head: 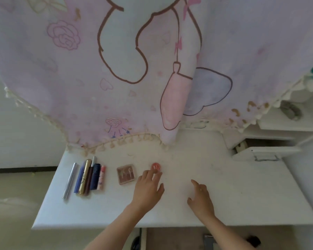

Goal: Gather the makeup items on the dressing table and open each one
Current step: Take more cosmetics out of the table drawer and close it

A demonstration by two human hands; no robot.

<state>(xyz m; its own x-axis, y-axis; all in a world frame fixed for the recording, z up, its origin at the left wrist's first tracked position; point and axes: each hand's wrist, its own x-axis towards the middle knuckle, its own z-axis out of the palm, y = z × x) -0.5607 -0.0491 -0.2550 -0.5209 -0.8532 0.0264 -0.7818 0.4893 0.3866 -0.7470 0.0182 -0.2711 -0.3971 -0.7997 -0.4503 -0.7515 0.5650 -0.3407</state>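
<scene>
Your left hand [148,188] is stretched out over the middle of the white dressing table top [224,195], fingers spread and loose, fingertips right at the small round red compact with a pale face-like mark on its lid [156,167]. It looks like you're touching its near edge, but nothing is wrapped around it, so the hand's open and not holding anything. Lid's on as far as I can see.

Your right hand [201,197] sits to the right of that, near the front edge, palm down with the fingers a bit curled and the index poking forward. Also open, also empty, and well apart from every item.

Just left of the red compact is a square clear-lidded palette with brownish-pink pans inside [126,174], lying flat and closed.

Further toward the left edge you've got the stick-shaped stuff lined up side by side, all pointing roughly from back to front: a slim silver pencil-like tube [69,181] on its own at the far left, then a tight bunch touching each other: a purple-blue tube [79,179], a gold tube [84,177], a dark maroon stick with a silver tip [90,175], a navy tube [95,175], and a short pink patterned tube [102,177]. All capped, looks like.

A pink cartoon-print cloth with a tasselled hem [116,78] hangs down over the back edge.
</scene>
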